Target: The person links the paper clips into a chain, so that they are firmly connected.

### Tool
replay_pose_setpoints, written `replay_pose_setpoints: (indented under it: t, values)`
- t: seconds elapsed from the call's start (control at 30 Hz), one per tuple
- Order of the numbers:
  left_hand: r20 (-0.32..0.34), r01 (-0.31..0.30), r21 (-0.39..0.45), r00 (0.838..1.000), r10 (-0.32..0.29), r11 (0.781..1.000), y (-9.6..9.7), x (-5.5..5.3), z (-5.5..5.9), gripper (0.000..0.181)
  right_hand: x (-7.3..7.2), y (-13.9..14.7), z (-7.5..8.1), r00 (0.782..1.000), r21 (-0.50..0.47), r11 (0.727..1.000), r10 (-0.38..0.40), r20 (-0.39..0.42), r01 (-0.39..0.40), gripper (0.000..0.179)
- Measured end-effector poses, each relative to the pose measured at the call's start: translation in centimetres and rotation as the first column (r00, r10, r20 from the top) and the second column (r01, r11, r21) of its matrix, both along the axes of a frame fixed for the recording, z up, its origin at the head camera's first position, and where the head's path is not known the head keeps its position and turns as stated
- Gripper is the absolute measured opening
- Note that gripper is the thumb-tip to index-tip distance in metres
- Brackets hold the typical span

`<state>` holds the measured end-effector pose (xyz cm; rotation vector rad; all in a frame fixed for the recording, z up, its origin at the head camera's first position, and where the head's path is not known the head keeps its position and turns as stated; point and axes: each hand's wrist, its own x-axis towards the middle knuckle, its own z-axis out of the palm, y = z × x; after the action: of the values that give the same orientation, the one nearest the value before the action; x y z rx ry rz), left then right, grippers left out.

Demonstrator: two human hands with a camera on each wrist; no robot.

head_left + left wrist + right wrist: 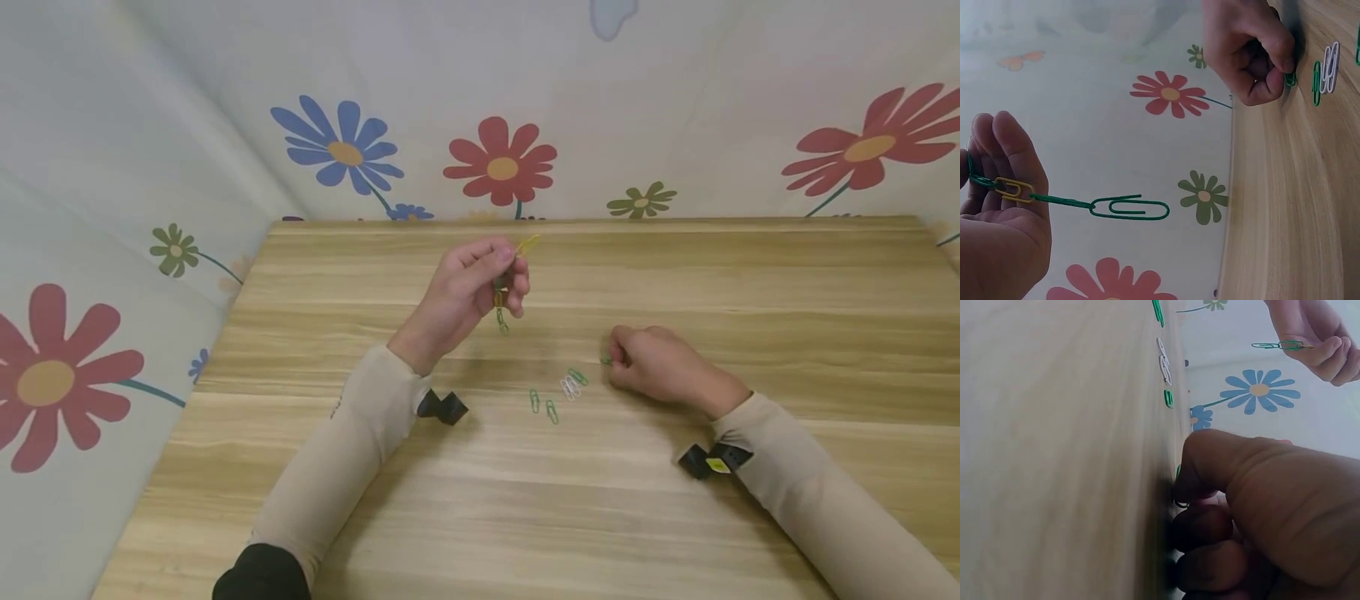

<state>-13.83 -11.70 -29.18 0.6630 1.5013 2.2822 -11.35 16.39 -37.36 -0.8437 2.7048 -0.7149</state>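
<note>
My left hand (474,287) is raised above the table and pinches a chain of linked paper clips (1063,200). A yellow clip (528,244) sticks out past the thumb at the top; yellow and green clips dangle below across the fingers, ending in a green one (1130,207). Low at the tabletop, my right hand (663,371) pinches a green paper clip (1290,79), mostly covered by its fingertips. Left of that hand lie white paper clips (571,387) beside a green clip (577,377), and two more green clips (552,412) lie nearer.
The wooden table (525,517) reaches back to a flower-printed cloth wall (712,108), with another cloth side (82,208) at the left. Black wrist cameras (450,408) sit on both beige sleeves (360,433).
</note>
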Motion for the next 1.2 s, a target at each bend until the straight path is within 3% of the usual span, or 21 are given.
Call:
replay_pose_setpoints:
  t: [0.07,0.13,0.2,0.27,0.3,0.37,0.43,0.5,0.57,0.67,0.8,0.9,0.97,1.03,1.1,1.2]
  values:
    - [0.003,-0.003,-0.002,1.000,0.004,1.000,0.0,0.1,-0.1,0.025,0.0,0.1,-0.1,1.000,-0.015,1.000,0.021,0.001,-0.021,0.013]
    - [0.008,-0.005,-0.003,1.000,0.005,1.000,-0.1,0.1,-0.2,0.025,-0.2,0.2,-0.2,0.998,-0.065,0.998,0.029,0.054,-0.026,0.013]
    - [0.010,-0.005,-0.007,1.000,0.005,1.000,-0.1,0.2,-0.3,0.025,-0.3,0.5,0.0,0.986,-0.154,0.988,0.029,0.161,-0.004,0.012]
    - [0.003,-0.007,-0.025,1.000,0.007,1.000,0.0,0.3,-0.4,0.025,-0.4,0.8,0.2,0.957,-0.279,0.958,0.025,0.289,0.060,0.011]
    - [-0.001,-0.008,-0.037,1.000,0.007,0.999,0.1,0.3,-0.5,0.024,-0.5,0.9,0.4,0.935,-0.356,0.928,0.026,0.353,0.109,0.010]
    - [-0.012,-0.008,-0.064,1.000,0.007,0.998,0.2,0.4,-0.5,0.023,-0.5,1.0,0.9,0.901,-0.502,0.841,0.042,0.431,0.201,0.010]
    - [-0.023,-0.010,-0.095,1.000,0.007,0.995,0.4,0.5,-0.6,0.021,-0.4,1.0,1.4,0.888,-0.622,0.738,0.070,0.455,0.261,0.010]
    - [-0.027,-0.009,-0.118,1.000,0.005,0.993,0.5,0.6,-0.6,0.020,-0.3,0.8,2.1,0.888,-0.706,0.648,0.100,0.450,0.285,0.008]
    - [-0.034,-0.011,-0.140,0.999,0.007,0.990,0.7,0.7,-0.5,0.019,0.0,0.6,2.9,0.895,-0.746,0.601,0.110,0.431,0.285,0.016]
    - [-0.054,-0.018,-0.186,0.999,0.009,0.982,1.1,0.8,-0.5,0.019,0.3,-0.1,4.3,0.910,-0.777,0.557,0.084,0.405,0.294,0.025]
    - [-0.099,-0.025,-0.264,0.995,-0.001,0.964,1.5,1.0,-0.4,0.018,0.5,-1.5,6.3,0.937,-0.833,0.461,0.006,0.349,0.307,0.014]
    - [-0.127,-0.027,-0.297,0.992,-0.011,0.955,1.7,1.2,-0.3,0.016,0.6,-2.4,7.7,0.963,-0.880,0.397,-0.043,0.267,0.261,0.010]
    - [-0.136,-0.034,-0.300,0.991,-0.008,0.953,1.8,1.3,-0.2,0.015,0.7,-2.9,8.5,0.979,-0.902,0.379,-0.064,0.195,0.205,0.010]
    - [-0.146,-0.046,-0.288,0.989,0.003,0.957,1.9,1.4,-0.2,0.015,0.7,-3.4,9.2,0.990,-0.910,0.392,-0.083,0.111,0.134,0.010]
    - [-0.158,-0.061,-0.271,0.987,0.018,0.961,1.9,1.4,-0.1,0.015,0.8,-3.8,9.6,0.994,-0.897,0.436,-0.104,0.031,0.074,0.010]
    - [-0.184,-0.082,-0.244,0.982,0.037,0.966,1.9,1.5,0.0,0.013,0.9,-4.4,9.9,0.988,-0.852,0.523,-0.144,-0.053,0.030,0.012]
